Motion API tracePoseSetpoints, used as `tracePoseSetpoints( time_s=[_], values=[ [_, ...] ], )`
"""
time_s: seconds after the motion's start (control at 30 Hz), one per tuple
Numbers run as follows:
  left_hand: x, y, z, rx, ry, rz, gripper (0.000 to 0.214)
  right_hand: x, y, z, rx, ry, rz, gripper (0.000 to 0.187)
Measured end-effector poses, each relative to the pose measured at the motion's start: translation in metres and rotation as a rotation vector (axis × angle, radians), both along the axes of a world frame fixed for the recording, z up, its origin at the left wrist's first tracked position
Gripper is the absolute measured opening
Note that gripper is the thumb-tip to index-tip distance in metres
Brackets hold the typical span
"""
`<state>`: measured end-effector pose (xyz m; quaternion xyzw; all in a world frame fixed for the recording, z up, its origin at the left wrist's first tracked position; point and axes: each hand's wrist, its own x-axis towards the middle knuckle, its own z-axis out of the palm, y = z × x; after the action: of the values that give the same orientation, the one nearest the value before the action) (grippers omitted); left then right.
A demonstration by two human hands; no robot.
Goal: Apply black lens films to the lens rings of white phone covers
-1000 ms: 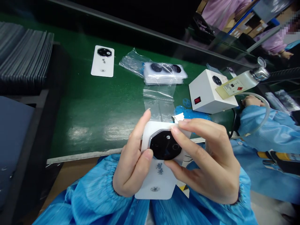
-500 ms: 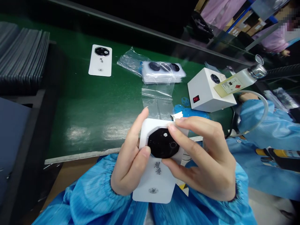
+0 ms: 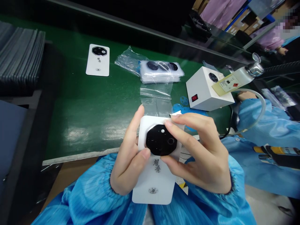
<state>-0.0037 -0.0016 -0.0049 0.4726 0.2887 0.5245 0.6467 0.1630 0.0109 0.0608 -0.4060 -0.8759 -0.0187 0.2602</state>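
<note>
Lens plate (image 3: 161,139), glossy black and octagonal, now without the silver edge showing earlier, flat on a white card (image 3: 154,187), between both hands: left hand (image 3: 127,159) gripping card and plate edge with thumb and fingers, right hand (image 3: 201,153) pinching plate from above and below, just beside a paper tab (image 3: 176,113).

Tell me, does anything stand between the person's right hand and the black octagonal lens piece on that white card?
Nothing visible does: the right hand touches the black octagonal lens piece directly, with its index finger on the upper edge and thumb on the lower edge.
</note>
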Motion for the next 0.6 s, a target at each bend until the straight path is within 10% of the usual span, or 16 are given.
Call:
tracePoseSetpoints(
  time_s=[0.6],
  values=[
    [0.0024,0.0081,-0.0069,0.319,0.485,0.06,0.072,0.0073,0.0103,0.0003,-0.239,0.056,-0.028,0.041]
  ],
)
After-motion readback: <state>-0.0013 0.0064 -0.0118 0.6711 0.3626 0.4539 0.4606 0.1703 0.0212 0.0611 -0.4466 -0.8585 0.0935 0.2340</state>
